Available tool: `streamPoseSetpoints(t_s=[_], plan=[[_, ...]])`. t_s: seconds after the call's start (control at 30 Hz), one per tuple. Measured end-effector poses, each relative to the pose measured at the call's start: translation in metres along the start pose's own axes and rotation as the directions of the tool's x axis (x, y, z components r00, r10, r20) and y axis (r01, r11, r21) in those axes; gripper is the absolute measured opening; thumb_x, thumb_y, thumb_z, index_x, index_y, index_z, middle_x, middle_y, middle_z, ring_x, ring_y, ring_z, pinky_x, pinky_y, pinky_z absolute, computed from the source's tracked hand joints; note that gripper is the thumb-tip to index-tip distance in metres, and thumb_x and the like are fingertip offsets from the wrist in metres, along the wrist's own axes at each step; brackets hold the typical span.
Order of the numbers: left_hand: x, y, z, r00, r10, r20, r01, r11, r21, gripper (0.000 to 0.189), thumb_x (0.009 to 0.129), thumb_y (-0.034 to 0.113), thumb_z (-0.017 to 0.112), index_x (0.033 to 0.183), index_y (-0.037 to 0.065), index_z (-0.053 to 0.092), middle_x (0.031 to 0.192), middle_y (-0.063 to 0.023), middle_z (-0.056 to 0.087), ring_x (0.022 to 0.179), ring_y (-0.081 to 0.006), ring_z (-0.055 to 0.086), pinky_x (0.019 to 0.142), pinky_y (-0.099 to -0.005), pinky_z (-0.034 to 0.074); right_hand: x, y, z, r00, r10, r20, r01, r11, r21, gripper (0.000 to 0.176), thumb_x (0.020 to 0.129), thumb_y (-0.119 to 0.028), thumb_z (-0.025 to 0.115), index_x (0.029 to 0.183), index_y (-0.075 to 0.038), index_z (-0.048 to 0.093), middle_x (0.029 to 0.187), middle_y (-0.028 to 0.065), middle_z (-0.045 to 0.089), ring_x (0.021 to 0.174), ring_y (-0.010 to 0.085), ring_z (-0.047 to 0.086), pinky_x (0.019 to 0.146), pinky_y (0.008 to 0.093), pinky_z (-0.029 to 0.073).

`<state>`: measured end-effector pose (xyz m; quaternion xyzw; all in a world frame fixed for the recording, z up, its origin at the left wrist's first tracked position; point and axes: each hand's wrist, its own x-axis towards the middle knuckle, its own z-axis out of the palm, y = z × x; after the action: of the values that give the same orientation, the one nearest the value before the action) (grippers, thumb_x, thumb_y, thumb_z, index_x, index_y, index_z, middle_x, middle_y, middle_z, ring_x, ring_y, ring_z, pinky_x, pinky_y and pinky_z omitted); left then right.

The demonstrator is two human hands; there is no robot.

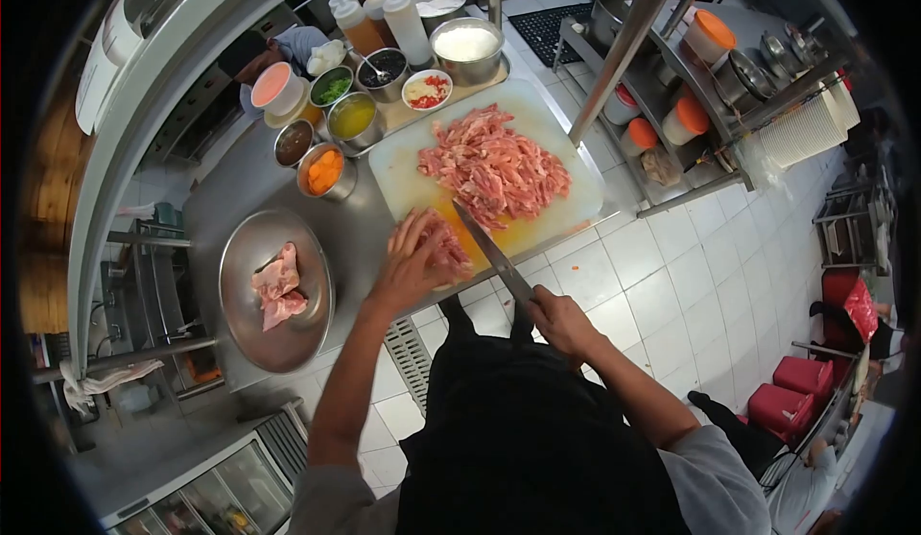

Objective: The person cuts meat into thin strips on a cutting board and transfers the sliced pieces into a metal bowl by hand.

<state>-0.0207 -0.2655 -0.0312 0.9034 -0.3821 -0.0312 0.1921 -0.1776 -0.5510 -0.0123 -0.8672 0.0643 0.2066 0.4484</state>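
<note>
My right hand (564,322) is closed around the handle of a kitchen knife (494,255), whose long blade points up and left across the cutting board (393,172). Curved over a portion of raw meat (447,245) at the board's near left edge, my left hand (414,261) presses and grips it, the blade just to its right. Beyond the blade lies a large heap of raw meat strips (494,166). Two pale pink pieces of raw meat (279,285) rest in an oval metal tray (232,314) to my left.
Metal cups of sauces, chopped greens (332,87) and orange slices (324,172) stand beyond the board, with squeeze bottles (408,31) and a bowl of white contents (467,44). A metal post (628,50) rises at right. Another person (288,50) is across the counter.
</note>
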Motion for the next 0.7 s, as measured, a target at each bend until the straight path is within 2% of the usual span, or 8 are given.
streamPoseSetpoints(t_s=[0.1,0.23,0.33,0.4,0.53,0.6,0.63,0.7], plan=[[0.005,-0.010,-0.001,0.994,0.101,0.039,-0.103,0.992,0.068,0.087,0.075,0.054,0.080,0.144,0.008,0.051,0.156,-0.0150,0.038,0.150,-0.0368,0.030,0.120,-0.0559,0.026,0.006,0.020,-0.001,0.999,-0.023,0.048,0.026,0.998,-0.064,0.024,0.101,-0.026,0.054,0.101,-0.002,0.056,0.079,0.0275,0.066,0.078,0.0495,0.064,0.071,0.0571,0.050],[0.022,-0.016,0.010,0.993,0.112,0.047,-0.113,0.993,0.026,0.085,0.074,0.051,0.082,0.141,0.007,0.052,0.151,-0.0154,0.044,0.144,-0.0359,0.037,0.118,-0.0542,0.030,0.023,0.028,-0.013,0.995,-0.086,-0.041,0.076,0.976,-0.204,0.021,0.100,-0.024,0.055,0.100,-0.003,0.056,0.078,0.0274,0.066,0.076,0.0493,0.065,0.069,0.0580,0.051],[0.027,-0.004,0.024,0.999,-0.026,-0.026,0.026,1.000,-0.010,0.085,0.071,0.047,0.085,0.138,0.005,0.053,0.143,-0.0150,0.049,0.137,-0.0365,0.043,0.113,-0.0519,0.035,0.033,0.021,-0.021,0.991,-0.103,-0.089,0.078,0.965,-0.250,0.019,0.099,-0.022,0.055,0.101,-0.003,0.054,0.077,0.0265,0.066,0.074,0.0484,0.065,0.068,0.0581,0.051],[0.025,0.010,0.037,0.954,-0.241,-0.178,0.245,0.969,0.003,0.086,0.070,0.045,0.086,0.139,0.005,0.053,0.141,-0.0153,0.049,0.135,-0.0369,0.043,0.108,-0.0496,0.038,0.034,0.015,-0.023,0.987,-0.133,-0.095,0.103,0.957,-0.272,0.019,0.099,-0.022,0.055,0.102,-0.003,0.054,0.076,0.0253,0.066,0.075,0.0480,0.065,0.067,0.0581,0.051],[0.019,0.033,0.039,0.878,-0.366,-0.308,0.366,0.929,-0.059,0.083,0.069,0.044,0.088,0.134,0.005,0.055,0.137,-0.0148,0.051,0.132,-0.0365,0.046,0.109,-0.0496,0.037,0.029,0.006,-0.022,0.982,-0.169,-0.090,0.137,0.948,-0.286,0.019,0.099,-0.022,0.054,0.101,-0.003,0.054,0.076,0.0249,0.066,0.075,0.0475,0.066,0.067,0.0581,0.051],[0.016,0.038,0.031,0.911,-0.156,-0.381,0.174,0.985,0.013,0.072,0.075,0.042,0.085,0.131,0.005,0.057,0.138,-0.0150,0.051,0.131,-0.0366,0.045,0.109,-0.0526,0.035,0.029,0.006,-0.021,0.985,-0.162,-0.066,0.130,0.929,-0.348,0.019,0.099,-0.022,0.054,0.102,-0.003,0.054,0.077,0.0250,0.066,0.075,0.0474,0.065,0.067,0.0578,0.051],[0.016,0.038,0.030,0.910,-0.162,-0.381,0.178,0.984,0.008,0.072,0.075,0.042,0.085,0.131,0.005,0.057,0.138,-0.0150,0.051,0.131,-0.0366,0.045,0.109,-0.0526,0.035,0.027,0.004,-0.024,0.988,-0.143,-0.060,0.113,0.930,-0.350,0.020,0.098,-0.022,0.055,0.102,-0.003,0.054,0.077,0.0249,0.067,0.075,0.0471,0.065,0.068,0.0577,0.051],[0.022,0.036,0.026,0.966,0.025,-0.256,-0.018,0.999,0.030,0.057,0.082,0.037,0.079,0.126,0.006,0.060,0.134,-0.0150,0.052,0.127,-0.0365,0.047,0.108,-0.0550,0.035,0.025,0.005,-0.026,0.991,-0.113,-0.067,0.085,0.942,-0.325,0.020,0.098,-0.022,0.055,0.102,-0.003,0.055,0.078,0.0250,0.067,0.076,0.0472,0.065,0.068,0.0576,0.051]])
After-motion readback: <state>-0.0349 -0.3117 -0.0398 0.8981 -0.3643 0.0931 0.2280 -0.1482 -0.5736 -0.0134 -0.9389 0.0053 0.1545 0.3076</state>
